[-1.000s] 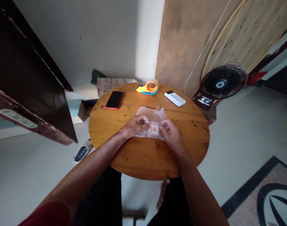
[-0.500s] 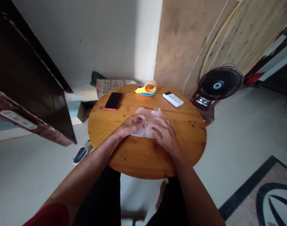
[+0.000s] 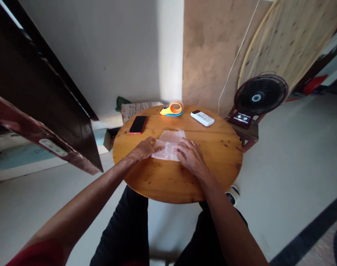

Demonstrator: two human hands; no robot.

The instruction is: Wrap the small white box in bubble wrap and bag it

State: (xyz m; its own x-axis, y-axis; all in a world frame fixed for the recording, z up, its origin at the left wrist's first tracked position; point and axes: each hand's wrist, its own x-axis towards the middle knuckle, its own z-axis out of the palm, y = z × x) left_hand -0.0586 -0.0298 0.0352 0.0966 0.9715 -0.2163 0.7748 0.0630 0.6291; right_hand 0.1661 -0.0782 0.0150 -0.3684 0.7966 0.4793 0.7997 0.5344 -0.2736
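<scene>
A piece of clear bubble wrap (image 3: 171,137) lies on the round wooden table (image 3: 162,181), its near part folded over. My left hand (image 3: 146,148) is at the left edge of the wrap, thumb and fingers closed on that edge. Across the right side of the wrap lies my right hand (image 3: 192,155), fingers apart and slightly bent, pressing on the sheet. Whether anything is inside the fold cannot be made out.
Toward the back of the table are a red-edged phone (image 3: 138,125), an orange and blue tape dispenser (image 3: 172,109) and a white device (image 3: 202,118) with a dark end. A black fan (image 3: 257,96) stands to the right, a dark door (image 3: 46,88) to the left.
My left hand has moved left to the edge of the bubble wrap. The wrap lies flatter, with its fold showing. My right hand stays on the right side. The view has shifted slightly.
</scene>
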